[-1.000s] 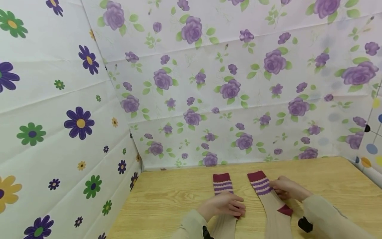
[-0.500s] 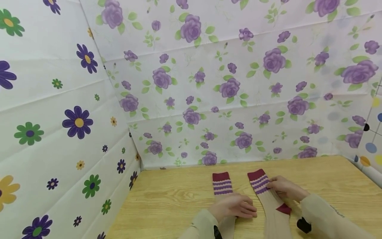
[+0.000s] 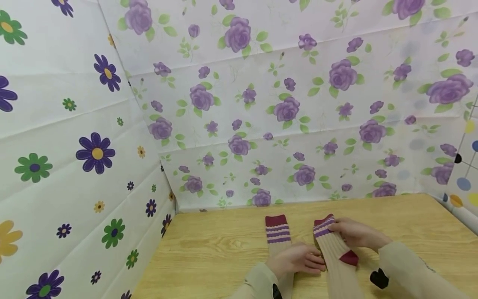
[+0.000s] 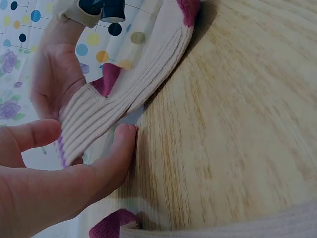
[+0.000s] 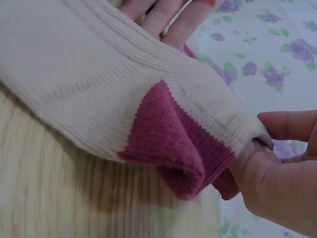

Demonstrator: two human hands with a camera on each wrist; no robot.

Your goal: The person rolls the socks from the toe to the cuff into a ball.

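Note:
Two cream socks with burgundy cuffs and heels and purple stripes lie lengthwise on a wooden table. My right hand (image 3: 360, 233) pinches the right sock (image 3: 337, 265) by its striped cuff, which is bunched and partly lifted. Its burgundy heel (image 5: 168, 144) juts out toward the right wrist camera. My left hand (image 3: 298, 259) lies across the left sock (image 3: 278, 237), covering its middle. Relaxed fingers (image 4: 126, 148) of that hand reach to the left edge of the right sock, with the thumb apart. Both toe ends run out of the head view at the bottom.
The wooden table (image 3: 216, 249) reaches back to a hanging sheet (image 3: 224, 174) with purple roses. On the left stands a white sheet (image 3: 123, 182) with daisies. A dotted sheet (image 3: 464, 182) borders the right side.
My right hand has drawn the right sock's cuff slightly left and lifted it, so it bunches. My left hand has slid right, from over the left sock to the right sock's edge.

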